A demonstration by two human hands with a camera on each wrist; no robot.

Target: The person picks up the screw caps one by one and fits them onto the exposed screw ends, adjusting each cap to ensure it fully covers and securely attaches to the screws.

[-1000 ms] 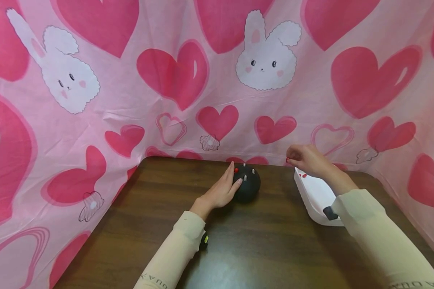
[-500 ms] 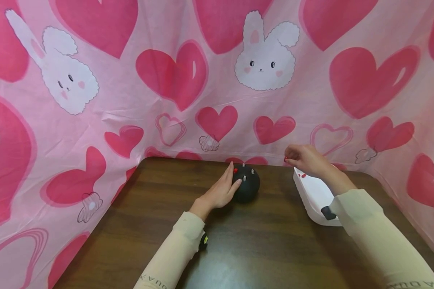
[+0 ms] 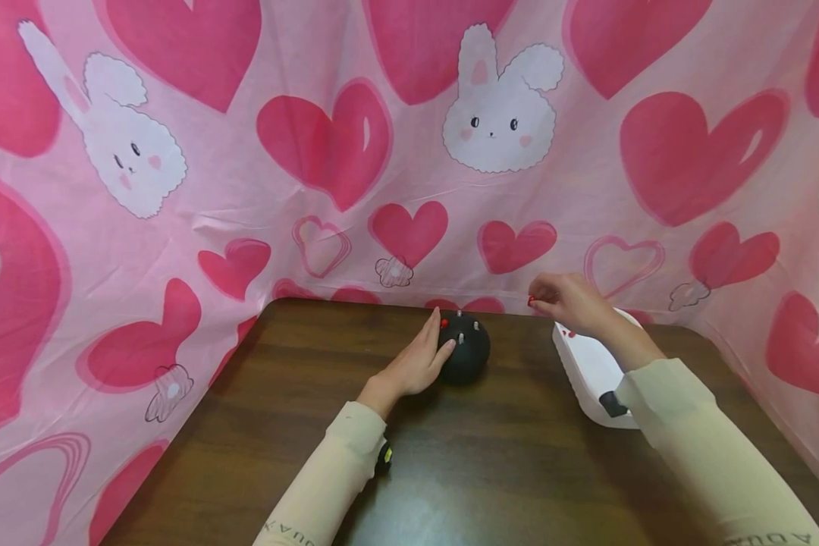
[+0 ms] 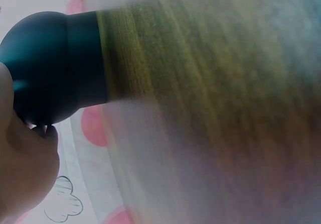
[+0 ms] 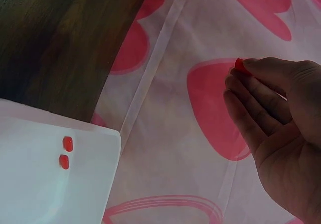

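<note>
On the table stands a black rounded object (image 3: pixel 469 358) with several small silver pegs on top and a red piece (image 3: pixel 444 324) at its upper left. The left wrist view shows its dome on a straight-sided base. My left hand (image 3: pixel 412 362) rests along its left side, fingers straight, thumb against the front. My right hand (image 3: pixel 573 303) is raised over the far end of a white tray (image 3: pixel 590 371) and pinches a small red piece (image 5: pixel 242 67) between thumb and fingertips. Two similar red pieces (image 5: pixel 67 143) lie in that tray.
The tray stands on the right of the brown wooden table (image 3: pixel 300 371), a black piece (image 3: pixel 613 403) at its near end. A pink cloth (image 3: pixel 232 174) with hearts and rabbits hangs behind and beside the table.
My right hand has moved slightly left with the red piece pinched in it. My left hand and the black object stay in place.
</note>
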